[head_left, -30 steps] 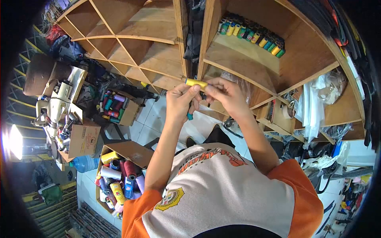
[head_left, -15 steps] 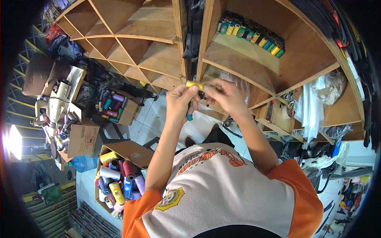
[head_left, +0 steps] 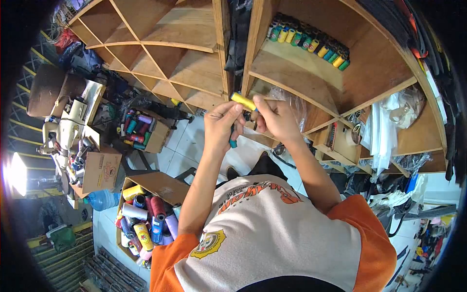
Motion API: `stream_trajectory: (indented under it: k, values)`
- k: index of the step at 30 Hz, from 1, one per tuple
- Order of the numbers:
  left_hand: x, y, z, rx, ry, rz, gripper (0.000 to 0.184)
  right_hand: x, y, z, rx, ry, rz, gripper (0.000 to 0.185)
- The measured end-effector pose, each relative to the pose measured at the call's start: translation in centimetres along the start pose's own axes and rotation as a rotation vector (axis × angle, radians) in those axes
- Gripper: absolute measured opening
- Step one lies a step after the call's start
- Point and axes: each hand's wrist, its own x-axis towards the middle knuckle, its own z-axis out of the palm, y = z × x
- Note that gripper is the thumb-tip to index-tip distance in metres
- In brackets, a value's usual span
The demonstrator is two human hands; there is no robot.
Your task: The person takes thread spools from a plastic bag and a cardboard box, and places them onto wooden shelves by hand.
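Note:
A small yellow thread spool [head_left: 243, 101] is held up between my two hands, in front of the shelves. My left hand [head_left: 220, 124] is closed, its thumb and fingertips against the spool's near side. A green thread spool [head_left: 233, 144] pokes out from under the curled lower fingers of that same hand, mostly hidden. My right hand [head_left: 278, 120] pinches the right end of the yellow spool with its thumb pressed on top. Something small and dark shows below the yellow spool, too hidden to name.
Rows of yellow and green spools [head_left: 311, 45] stand in the upper right shelf compartment. A cardboard box [head_left: 163, 187] of thread cones sits at the lower left, with a smaller box [head_left: 158, 137] of spools beyond it. A sewing machine [head_left: 73, 117] stands at far left.
The yellow spool has risen slightly and tilted, its left end higher, with more of its side showing. My right thumb has shifted up onto its right end.

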Motion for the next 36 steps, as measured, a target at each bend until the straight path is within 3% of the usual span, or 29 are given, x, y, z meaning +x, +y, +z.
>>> stream_trajectory:
  k: [1,4,7,10,13,22,25,28,30,36]
  values:
    - [0.0,0.0,-0.1,0.011,-0.005,-0.004,0.017,0.0,-0.1,-0.1,-0.063,-0.01,-0.014,0.052]
    - [-0.1,-0.1,-0.2,-0.027,-0.021,0.008,0.018,0.9,1.2,-0.5,0.232,-0.194,0.155,0.051]
    - [-0.1,0.1,-0.4,-0.048,-0.006,0.012,0.018,0.2,0.1,0.0,0.3,-0.11,0.194,0.043]
    - [0.0,-0.1,-0.6,-0.066,0.024,0.0,0.017,0.0,-0.3,1.2,0.274,-0.024,-0.104,0.037]
    - [0.0,-0.3,-0.9,-0.045,0.01,0.006,0.017,0.6,1.0,0.2,0.091,-0.159,-0.162,0.027]
    - [-0.3,0.5,-0.3,-0.004,-0.021,0.015,0.023,1.6,2.3,-0.5,0.456,-0.323,0.254,0.039]
    - [0.0,0.3,-0.6,0.006,-0.002,0.012,0.022,0.9,0.9,0.2,0.566,-0.252,0.215,0.032]
    - [0.1,0.2,-0.8,-0.031,0.026,0.015,0.016,0.8,1.3,0.4,0.393,-0.262,0.022,0.023]
    - [0.1,0.0,-1.3,-0.034,-0.014,0.014,0.017,1.0,1.5,0.2,0.411,-0.261,0.03,0.022]
    - [-0.5,0.8,-1.0,0.004,-0.152,0.023,0.038,1.6,2.0,0.2,0.297,-0.154,-0.121,0.022]
